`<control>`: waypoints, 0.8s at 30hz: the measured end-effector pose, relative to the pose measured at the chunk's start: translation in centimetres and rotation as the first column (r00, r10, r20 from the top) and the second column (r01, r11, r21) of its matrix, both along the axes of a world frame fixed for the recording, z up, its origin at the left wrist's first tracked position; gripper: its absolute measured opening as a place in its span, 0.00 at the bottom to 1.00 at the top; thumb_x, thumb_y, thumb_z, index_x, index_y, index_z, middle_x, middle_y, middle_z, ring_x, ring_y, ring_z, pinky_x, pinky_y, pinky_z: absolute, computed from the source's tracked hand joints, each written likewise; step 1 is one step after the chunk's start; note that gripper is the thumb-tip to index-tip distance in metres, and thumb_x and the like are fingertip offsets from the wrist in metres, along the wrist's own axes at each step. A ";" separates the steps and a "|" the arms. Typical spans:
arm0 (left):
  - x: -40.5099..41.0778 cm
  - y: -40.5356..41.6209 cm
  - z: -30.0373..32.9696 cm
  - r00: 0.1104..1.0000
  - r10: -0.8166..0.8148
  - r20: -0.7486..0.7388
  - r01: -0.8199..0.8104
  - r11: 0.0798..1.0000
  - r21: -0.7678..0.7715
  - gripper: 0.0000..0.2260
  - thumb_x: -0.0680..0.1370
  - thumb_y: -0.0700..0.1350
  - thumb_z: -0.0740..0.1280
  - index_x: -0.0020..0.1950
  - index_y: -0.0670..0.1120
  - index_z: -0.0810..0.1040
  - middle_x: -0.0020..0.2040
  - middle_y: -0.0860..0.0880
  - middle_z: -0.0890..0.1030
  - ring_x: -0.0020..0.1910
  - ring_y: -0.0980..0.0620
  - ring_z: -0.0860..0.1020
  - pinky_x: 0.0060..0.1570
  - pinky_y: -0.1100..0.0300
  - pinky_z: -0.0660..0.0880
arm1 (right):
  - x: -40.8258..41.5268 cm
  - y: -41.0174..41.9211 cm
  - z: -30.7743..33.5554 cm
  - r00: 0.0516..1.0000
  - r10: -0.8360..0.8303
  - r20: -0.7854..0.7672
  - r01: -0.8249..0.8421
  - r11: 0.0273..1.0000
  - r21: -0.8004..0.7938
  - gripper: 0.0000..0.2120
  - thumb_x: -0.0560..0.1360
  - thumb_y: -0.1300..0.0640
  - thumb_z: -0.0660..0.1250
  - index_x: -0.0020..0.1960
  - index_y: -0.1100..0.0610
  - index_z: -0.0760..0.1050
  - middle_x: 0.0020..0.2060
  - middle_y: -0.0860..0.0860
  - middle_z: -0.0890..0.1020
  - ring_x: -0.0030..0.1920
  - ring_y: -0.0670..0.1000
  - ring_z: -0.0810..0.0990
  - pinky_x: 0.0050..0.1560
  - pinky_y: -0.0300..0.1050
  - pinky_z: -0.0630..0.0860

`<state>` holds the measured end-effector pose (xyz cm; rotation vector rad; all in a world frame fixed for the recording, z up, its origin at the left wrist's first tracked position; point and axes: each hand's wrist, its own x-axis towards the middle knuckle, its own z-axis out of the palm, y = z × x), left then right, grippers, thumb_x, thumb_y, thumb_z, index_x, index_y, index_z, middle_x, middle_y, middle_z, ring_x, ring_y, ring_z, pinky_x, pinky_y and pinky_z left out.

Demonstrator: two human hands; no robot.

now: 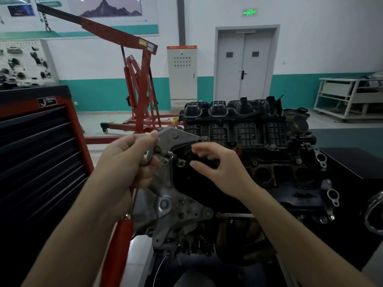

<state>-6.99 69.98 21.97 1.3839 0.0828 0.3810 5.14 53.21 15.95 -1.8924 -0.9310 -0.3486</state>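
Note:
A dark car engine [259, 154] with a black ribbed intake manifold on top stands in front of me. A grey cast-metal bracket [176, 139] is bolted to its near end. My left hand [128, 160] grips a metal wrench [149, 155] whose red handle [118, 247] hangs down toward me, its head against the bracket. My right hand [217, 162] has curled fingers around a small black part [191, 151] next to a bolt [181, 162] on the engine's end face.
A red and black tool cabinet [39, 146] with drawers stands close on my left. A red engine hoist [136, 83] is behind it. A grey electrical cabinet [182, 77], double doors and a white rack [350, 98] line the far wall. A metal ring [373, 212] lies at right.

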 end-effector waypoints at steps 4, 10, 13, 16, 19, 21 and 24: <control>-0.7 0.4 2.4 0.993 0.005 0.120 -0.027 0.982 0.184 0.11 0.68 0.54 0.69 0.36 0.47 0.75 0.23 0.50 0.69 0.18 0.57 0.60 0.18 0.70 0.57 | -0.7 2.1 4.5 0.966 0.259 0.021 -0.258 0.965 -0.041 0.18 0.78 0.56 0.65 0.67 0.58 0.71 0.58 0.50 0.79 0.59 0.45 0.77 0.62 0.39 0.73; 3.0 0.1 4.1 0.958 -0.049 0.281 -0.039 0.953 0.300 0.03 0.78 0.40 0.63 0.44 0.44 0.74 0.23 0.51 0.67 0.19 0.56 0.60 0.20 0.67 0.54 | -0.7 0.5 8.0 0.961 0.208 0.182 -0.200 0.978 -0.063 0.07 0.79 0.58 0.64 0.55 0.57 0.77 0.39 0.49 0.79 0.38 0.45 0.76 0.43 0.42 0.73; 5.2 -1.4 3.7 0.947 -0.131 0.293 0.023 0.939 0.344 0.05 0.77 0.37 0.61 0.43 0.37 0.73 0.20 0.51 0.65 0.18 0.55 0.58 0.20 0.69 0.55 | -0.6 -0.2 8.5 0.962 0.115 0.249 -0.074 0.983 -0.168 0.07 0.79 0.54 0.64 0.51 0.57 0.78 0.38 0.52 0.80 0.40 0.53 0.78 0.45 0.56 0.75; 6.8 -2.6 3.4 0.943 -0.161 0.292 0.042 0.926 0.376 0.09 0.76 0.35 0.59 0.37 0.39 0.72 0.20 0.50 0.65 0.18 0.55 0.58 0.20 0.69 0.56 | -0.4 -1.2 8.1 0.966 0.018 0.256 0.025 0.986 -0.166 0.08 0.79 0.51 0.64 0.53 0.54 0.79 0.38 0.50 0.81 0.39 0.53 0.79 0.46 0.57 0.76; 7.6 -3.2 3.8 0.940 -0.246 0.237 0.110 0.875 0.471 0.10 0.77 0.35 0.57 0.37 0.41 0.74 0.22 0.49 0.66 0.19 0.55 0.60 0.21 0.68 0.56 | -0.3 -2.3 7.3 0.958 -0.074 0.277 0.118 0.982 -0.145 0.11 0.79 0.49 0.63 0.55 0.53 0.80 0.36 0.49 0.81 0.36 0.51 0.78 0.43 0.54 0.77; 7.9 -3.2 4.0 0.937 -0.306 0.170 0.165 0.815 0.556 0.10 0.78 0.36 0.56 0.40 0.39 0.73 0.24 0.46 0.66 0.22 0.53 0.63 0.21 0.66 0.59 | -0.3 -2.8 6.8 0.940 -0.137 0.312 0.191 0.970 -0.149 0.12 0.78 0.46 0.63 0.54 0.51 0.80 0.34 0.47 0.81 0.34 0.48 0.77 0.39 0.51 0.76; 8.3 -3.0 3.8 0.928 -0.360 0.095 0.210 0.716 0.666 0.10 0.81 0.38 0.57 0.43 0.37 0.73 0.28 0.44 0.67 0.25 0.50 0.64 0.24 0.62 0.64 | -0.2 -3.5 6.0 0.911 -0.206 0.356 0.271 0.952 -0.141 0.13 0.78 0.44 0.63 0.54 0.49 0.81 0.34 0.44 0.80 0.33 0.44 0.75 0.35 0.44 0.71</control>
